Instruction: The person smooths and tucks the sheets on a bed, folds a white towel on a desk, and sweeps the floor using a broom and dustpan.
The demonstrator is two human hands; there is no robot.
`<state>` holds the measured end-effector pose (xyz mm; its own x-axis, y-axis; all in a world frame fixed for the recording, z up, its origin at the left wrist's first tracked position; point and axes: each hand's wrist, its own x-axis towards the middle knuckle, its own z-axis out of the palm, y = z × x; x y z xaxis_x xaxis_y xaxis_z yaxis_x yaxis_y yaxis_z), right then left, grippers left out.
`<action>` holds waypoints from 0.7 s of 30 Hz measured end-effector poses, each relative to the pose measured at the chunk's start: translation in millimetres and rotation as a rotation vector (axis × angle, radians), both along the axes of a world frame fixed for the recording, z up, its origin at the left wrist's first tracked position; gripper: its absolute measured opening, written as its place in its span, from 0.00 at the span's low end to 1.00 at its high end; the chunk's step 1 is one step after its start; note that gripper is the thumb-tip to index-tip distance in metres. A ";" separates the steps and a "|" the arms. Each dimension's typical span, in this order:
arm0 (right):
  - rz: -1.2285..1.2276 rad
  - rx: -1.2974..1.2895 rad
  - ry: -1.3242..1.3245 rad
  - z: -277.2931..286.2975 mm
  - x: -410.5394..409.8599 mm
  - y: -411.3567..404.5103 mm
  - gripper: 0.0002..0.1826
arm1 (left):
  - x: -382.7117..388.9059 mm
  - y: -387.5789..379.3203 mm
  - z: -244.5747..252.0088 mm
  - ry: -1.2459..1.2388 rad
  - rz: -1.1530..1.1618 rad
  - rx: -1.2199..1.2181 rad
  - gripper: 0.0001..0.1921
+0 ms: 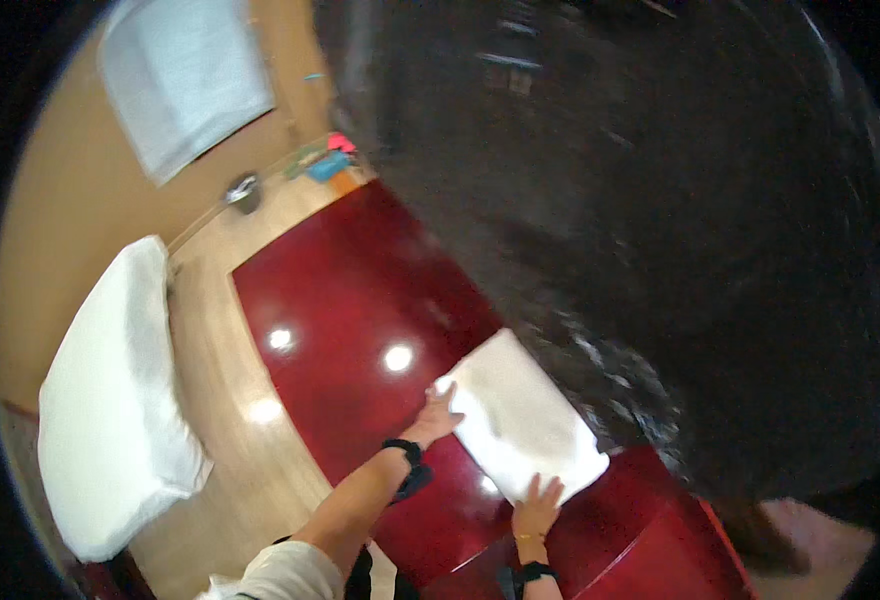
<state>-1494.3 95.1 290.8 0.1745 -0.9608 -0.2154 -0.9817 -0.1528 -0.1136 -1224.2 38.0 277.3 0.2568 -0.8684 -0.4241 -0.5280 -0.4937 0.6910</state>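
Observation:
A folded white cloth, rectangular with a faint grey shadow across its top, lies on a glossy dark red surface. My left hand touches the cloth's left edge near a corner, thumb and fingers spread. A black watch or band is on that wrist. At the near edge rests my right hand, its spread fingertips lying on the cloth. The right wrist carries a thin bracelet and a dark band. What lies beneath the cloth is hidden.
A large dark, partly shiny sheet-like surface borders the red surface on the right. To the left stands a white-covered, bed-like piece on pale flooring. A small bin and blue and pink items sit near the wall.

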 end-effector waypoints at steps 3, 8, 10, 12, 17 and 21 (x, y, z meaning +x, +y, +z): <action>-0.050 0.097 0.091 1.8 -7.5 2.6 0.38 | -15.1 5.9 -1.7 -0.078 -0.010 -0.085 0.37; -0.111 0.149 0.085 -5.8 -5.5 -1.5 0.41 | -28.7 62.1 -3.9 0.061 0.096 -0.048 0.34; -0.096 0.191 0.151 -4.5 2.4 -2.0 0.42 | -16.3 98.4 -15.1 0.018 0.149 -0.029 0.33; -0.113 0.188 0.170 -8.7 6.3 -0.1 0.42 | 2.5 131.1 -18.8 0.105 0.118 -0.005 0.28; -0.128 -0.043 0.220 -1.4 9.2 11.4 0.31 | 59.0 189.7 20.5 0.192 0.165 0.123 0.21; -0.108 0.100 0.103 -17.8 -9.4 19.4 0.35 | 113.8 237.0 41.0 0.168 0.350 0.065 0.19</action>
<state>-1503.7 114.5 273.0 0.0432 -0.9455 -0.3227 -0.9990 -0.0387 -0.0205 -1110.5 275.0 318.3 0.4552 -0.7105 -0.5367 -0.2023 -0.6695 0.7148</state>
